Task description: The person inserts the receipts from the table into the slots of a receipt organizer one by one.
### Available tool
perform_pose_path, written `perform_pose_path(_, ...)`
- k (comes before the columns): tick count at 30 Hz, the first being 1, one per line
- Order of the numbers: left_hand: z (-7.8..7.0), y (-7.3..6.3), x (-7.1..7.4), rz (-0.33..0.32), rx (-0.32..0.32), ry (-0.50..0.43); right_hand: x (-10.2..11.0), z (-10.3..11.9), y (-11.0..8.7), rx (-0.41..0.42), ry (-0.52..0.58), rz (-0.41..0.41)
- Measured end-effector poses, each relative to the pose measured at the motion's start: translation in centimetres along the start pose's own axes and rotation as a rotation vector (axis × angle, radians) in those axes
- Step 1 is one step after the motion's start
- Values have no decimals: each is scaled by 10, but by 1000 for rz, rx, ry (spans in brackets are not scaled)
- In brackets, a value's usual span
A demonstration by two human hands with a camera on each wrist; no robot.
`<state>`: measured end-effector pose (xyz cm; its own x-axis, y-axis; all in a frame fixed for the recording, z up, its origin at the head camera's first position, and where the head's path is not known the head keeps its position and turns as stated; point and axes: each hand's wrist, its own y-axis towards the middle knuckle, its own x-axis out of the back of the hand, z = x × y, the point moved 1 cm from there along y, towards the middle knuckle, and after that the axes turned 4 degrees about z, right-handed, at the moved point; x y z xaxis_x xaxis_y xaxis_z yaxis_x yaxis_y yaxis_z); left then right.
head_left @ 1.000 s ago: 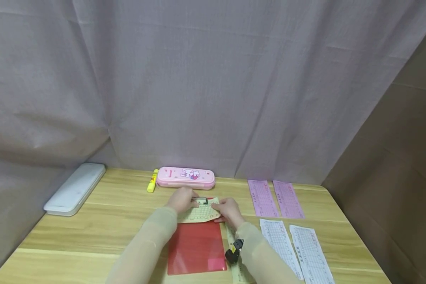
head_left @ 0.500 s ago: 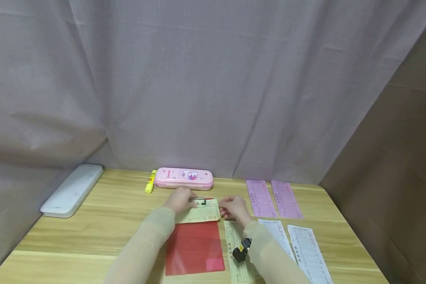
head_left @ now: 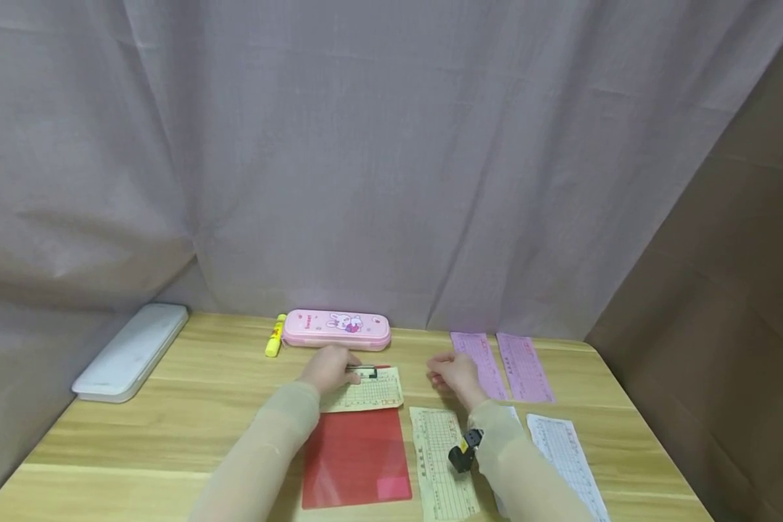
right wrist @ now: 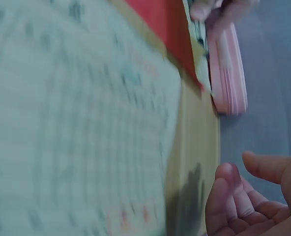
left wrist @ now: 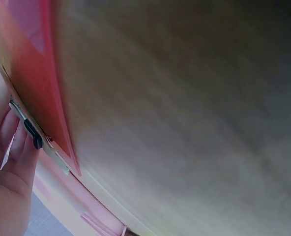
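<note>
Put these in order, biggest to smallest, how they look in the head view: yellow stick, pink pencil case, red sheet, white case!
1. Red sheet, though pale paper covers its top part.
2. White case.
3. Pink pencil case.
4. Yellow stick, easily smallest.
That's only how they look here; real sizes may differ.

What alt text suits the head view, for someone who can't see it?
A person's left grip holds a silver metal clip at the far edge of a pale-yellow printed paper slip on a red rectangular plastic sheet. The empty right grip hovers near two printed purple paper slips; a pink rounded pencil case lies behind.
</note>
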<state>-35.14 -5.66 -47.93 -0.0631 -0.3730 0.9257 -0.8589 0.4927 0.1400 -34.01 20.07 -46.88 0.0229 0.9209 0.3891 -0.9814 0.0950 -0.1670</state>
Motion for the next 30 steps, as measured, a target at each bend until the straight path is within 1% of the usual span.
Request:
perform_pose_path(2, 1, -1, 0, 3, 4, 0, 8, -1, 5, 24, -26, -20)
perform_pose_path(5, 3, -1, 0, 10, 10, -4, 24, -4, 13, 74, -103, -44)
perform_pose_path(8, 5, -1, -1, 0, -8, 4, 38, -9, 20, 118, -209, -65)
perform_pose_path(10, 6, -1, -2, -5, -23, 15, 46, -13, 24, 132, -271, -81)
perform_pose_path(13, 8, 1, -4, -7, -31, 20, 55, -17, 31, 153, -340, -96)
perform_pose_path(17, 8, 3, -4, -12, -24, 19, 61, -18, 41, 208, -423, -132)
perform_pose_path(20, 7, 4, -2, -5, -1, 4, 65, -18, 50, 263, -477, -123)
perform_pose_path(23, 5, 3, -3, 14, 18, -4, 71, -21, 60, 357, -614, -89)
perform_pose_path(25, 4, 3, -3, 20, 14, -5, 75, -24, 66, 422, -721, -70)
perform_pose_path(27, 3, 2, -3, 18, 8, -3, 77, -26, 71, 479, -792, -53)
perform_pose_path(30, 2, 1, -1, 13, 11, -8, 78, -26, 77, 497, -823, -21)
